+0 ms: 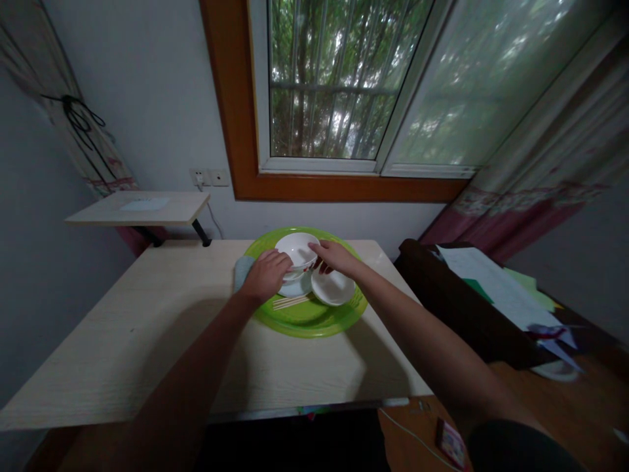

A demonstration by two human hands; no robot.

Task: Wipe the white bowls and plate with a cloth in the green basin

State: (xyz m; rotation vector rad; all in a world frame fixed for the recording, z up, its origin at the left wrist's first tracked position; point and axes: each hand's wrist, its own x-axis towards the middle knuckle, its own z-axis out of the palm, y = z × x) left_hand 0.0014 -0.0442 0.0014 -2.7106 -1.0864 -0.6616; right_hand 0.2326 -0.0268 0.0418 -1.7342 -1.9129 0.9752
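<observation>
below a window [324, 98], a green tray [314, 328] is set on the surface [103, 347]; over it, a white bowl [297, 248] is clasped at opposite sides by fingers [284, 260] of the left hand [266, 275] and right hand [337, 258], presumably to be kept level.

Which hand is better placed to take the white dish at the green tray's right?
The right hand, I'd judge: it is at the right side of the bowl, close to the dish. The left hand, at the bowl's left side, has farther to reach.
</observation>
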